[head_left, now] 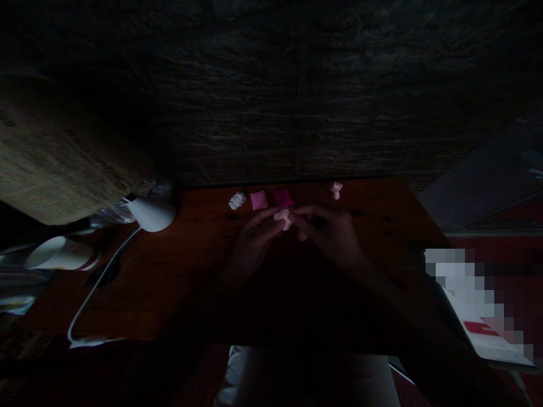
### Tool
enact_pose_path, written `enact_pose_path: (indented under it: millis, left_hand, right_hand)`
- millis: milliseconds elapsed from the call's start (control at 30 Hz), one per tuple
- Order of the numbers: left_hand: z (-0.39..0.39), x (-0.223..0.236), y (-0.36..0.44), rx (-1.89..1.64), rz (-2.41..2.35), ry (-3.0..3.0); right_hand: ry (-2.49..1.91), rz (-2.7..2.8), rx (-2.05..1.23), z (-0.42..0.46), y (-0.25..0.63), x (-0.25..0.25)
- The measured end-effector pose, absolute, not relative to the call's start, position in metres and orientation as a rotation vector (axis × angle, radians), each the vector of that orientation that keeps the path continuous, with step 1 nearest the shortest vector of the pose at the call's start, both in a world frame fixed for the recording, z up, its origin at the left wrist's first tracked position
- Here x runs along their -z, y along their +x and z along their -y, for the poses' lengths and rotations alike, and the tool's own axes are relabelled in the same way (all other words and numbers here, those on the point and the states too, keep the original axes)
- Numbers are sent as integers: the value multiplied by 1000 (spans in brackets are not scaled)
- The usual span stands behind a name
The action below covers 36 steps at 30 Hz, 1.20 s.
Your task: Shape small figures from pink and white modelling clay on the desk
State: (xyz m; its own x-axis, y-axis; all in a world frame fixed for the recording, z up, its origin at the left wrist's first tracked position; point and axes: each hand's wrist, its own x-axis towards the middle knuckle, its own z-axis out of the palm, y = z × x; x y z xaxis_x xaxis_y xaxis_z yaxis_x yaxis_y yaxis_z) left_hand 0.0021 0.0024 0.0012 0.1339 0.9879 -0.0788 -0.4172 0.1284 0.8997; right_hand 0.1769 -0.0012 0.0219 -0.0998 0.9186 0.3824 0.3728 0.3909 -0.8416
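In very dim light, my left hand [254, 240] and my right hand [328, 232] meet over a dark wooden table [178, 271]. Both pinch a small pale pink lump [284, 219] between their fingertips. Just beyond the hands, along the table's far edge, lie a white lump [237, 200], a pink square piece [258, 200], a darker magenta square piece [283, 196] and a small pale pink figure [336, 190].
A white desk lamp [150, 213] with a curved arm stands at the left. Beside it is a white cup [57, 254]. A cardboard box [55, 164] leans at the far left. White papers [487, 333] lie at the right edge. A dark wall is behind the table.
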Motion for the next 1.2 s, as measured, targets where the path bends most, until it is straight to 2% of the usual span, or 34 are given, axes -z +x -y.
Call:
enact_pose_path:
  millis: [233, 700, 967, 1200]
  left_hand:
    - [-3, 1, -3, -1248, -943, 1049]
    - [1, -3, -2, -1364, -1079, 1182]
    - [2, 2, -1, -1381, -1047, 1282]
    - [4, 0, 0, -1410, -1077, 1342]
  right_hand:
    - [-1114, 1597, -986, -1, 176, -22]
    - [-1187, 1574, -917, 1, 175, -23]
    - [-1200, 1425, -1202, 0, 175, -28]
    - [-1181, 1412, -1295, 0, 176, -32]
